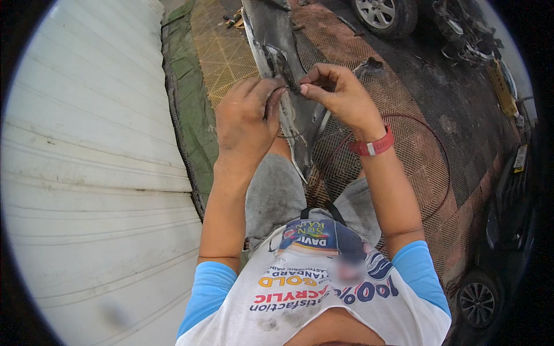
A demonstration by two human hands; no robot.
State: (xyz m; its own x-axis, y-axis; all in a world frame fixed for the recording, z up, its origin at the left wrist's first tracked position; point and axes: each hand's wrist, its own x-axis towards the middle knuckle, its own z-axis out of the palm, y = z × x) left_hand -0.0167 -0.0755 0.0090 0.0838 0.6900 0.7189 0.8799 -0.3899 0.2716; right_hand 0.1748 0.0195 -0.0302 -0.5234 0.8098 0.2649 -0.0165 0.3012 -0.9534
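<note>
Both hands meet over a long, worn car body panel (266, 32), dark grey with a pale, ragged edge. My left hand (248, 118) is closed, its thumb and fingers pinched together by a small dark, stringy piece (293, 88). From the other side my right hand (344, 98) pinches the same piece between thumb and forefinger, with the other fingers curled. The piece is too small and dark to tell its kind. Below the hands, the panel's torn pale edge runs down between my knees.
A white corrugated wall (86, 161) rises at the left, with a green cloth (193, 92) along its foot. Patterned floor mats (404, 167) carry a thin red hose (447, 167). A car wheel (378, 12) and dark mechanical parts (464, 34) lie far right; a dark car (502, 230) stands nearer.
</note>
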